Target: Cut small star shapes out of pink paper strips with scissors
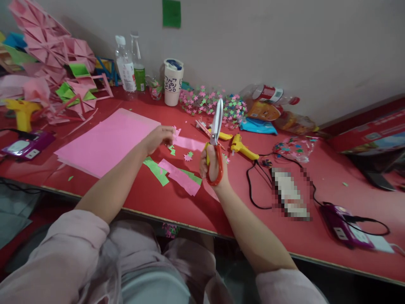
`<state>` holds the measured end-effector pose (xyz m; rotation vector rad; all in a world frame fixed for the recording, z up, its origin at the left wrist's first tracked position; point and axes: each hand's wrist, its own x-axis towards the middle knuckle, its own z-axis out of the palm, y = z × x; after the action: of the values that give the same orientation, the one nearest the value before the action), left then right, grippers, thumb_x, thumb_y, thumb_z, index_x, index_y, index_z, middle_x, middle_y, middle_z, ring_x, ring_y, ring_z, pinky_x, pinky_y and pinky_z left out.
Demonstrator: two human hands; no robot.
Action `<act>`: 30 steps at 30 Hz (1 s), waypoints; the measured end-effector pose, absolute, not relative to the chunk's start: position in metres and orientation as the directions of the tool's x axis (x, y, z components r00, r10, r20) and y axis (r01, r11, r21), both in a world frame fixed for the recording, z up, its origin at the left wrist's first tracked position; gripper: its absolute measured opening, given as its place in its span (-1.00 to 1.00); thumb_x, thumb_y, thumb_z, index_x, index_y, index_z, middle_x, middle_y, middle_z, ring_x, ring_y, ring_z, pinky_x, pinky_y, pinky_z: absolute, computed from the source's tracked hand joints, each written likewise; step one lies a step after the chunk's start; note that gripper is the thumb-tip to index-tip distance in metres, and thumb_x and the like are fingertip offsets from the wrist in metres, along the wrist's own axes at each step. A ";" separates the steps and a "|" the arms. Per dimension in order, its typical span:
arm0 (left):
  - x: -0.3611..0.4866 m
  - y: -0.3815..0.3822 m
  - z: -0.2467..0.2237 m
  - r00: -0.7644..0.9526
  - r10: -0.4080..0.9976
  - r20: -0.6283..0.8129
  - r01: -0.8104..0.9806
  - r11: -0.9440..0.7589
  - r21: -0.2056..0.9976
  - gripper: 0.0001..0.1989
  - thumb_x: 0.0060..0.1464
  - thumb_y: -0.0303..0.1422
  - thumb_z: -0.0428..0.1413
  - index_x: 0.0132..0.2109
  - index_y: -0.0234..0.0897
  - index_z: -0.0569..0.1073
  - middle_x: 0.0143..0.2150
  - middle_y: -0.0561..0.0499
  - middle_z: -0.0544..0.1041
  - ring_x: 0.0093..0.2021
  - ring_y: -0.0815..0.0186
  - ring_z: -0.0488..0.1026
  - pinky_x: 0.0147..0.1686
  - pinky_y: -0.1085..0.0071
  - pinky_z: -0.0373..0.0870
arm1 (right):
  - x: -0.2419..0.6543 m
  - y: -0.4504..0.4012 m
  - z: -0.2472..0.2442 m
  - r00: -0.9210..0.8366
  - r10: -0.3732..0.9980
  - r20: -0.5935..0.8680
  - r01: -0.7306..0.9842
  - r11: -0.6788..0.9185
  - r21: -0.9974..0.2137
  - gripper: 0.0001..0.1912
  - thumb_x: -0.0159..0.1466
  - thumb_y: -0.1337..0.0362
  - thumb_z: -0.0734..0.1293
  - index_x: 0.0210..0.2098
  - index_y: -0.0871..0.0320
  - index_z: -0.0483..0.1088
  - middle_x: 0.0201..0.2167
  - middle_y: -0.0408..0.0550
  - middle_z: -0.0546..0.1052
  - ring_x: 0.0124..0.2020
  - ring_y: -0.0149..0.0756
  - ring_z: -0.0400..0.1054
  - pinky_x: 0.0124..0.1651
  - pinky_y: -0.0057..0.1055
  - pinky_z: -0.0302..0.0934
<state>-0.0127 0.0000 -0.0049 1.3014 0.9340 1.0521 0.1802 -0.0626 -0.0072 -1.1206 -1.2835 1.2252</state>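
My right hand [213,164] is wrapped round the orange-and-yellow handles of a pair of scissors [217,122]. The silver blades point up, away from me, and look closed. My left hand [160,138] is closed, its fingers curled together above the table. Small pink paper cut-outs [177,132] lie right by its fingertips; whether the fingers pinch one is hidden. A pink paper strip [193,144] stretches between both hands. Nearer to me are a green paper strip [157,172] and another pink strip [182,178] with notched edges. Between the hands sit small cut stars [187,156].
Pink paper sheets [107,143] lie at left. A yellow glue gun [243,147] and a purple power bank [344,226] with cables are at right. Along the wall stand bottles [125,69], a white cup [173,82] and a clear star-filled bag [211,105]. Folded paper crafts [44,42] crowd the left.
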 end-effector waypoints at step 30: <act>0.003 -0.017 -0.007 0.664 0.741 -0.104 0.421 -0.255 0.870 -0.91 -0.18 -0.38 0.08 -0.52 -0.25 0.48 -0.59 0.12 0.38 -0.55 0.46 0.25 -0.49 0.50 0.11 | 0.175 -0.062 -0.011 -0.155 0.983 -0.097 0.243 -0.057 -0.968 -0.73 0.05 0.12 0.35 -0.53 0.14 0.21 -0.82 -0.35 0.14 -0.80 -0.53 -0.01 -0.73 -0.54 -0.09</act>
<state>0.0027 -0.0168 -0.0066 1.8888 0.9144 0.4041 0.1753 -0.0620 -0.0110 -1.3626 -1.4758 1.2692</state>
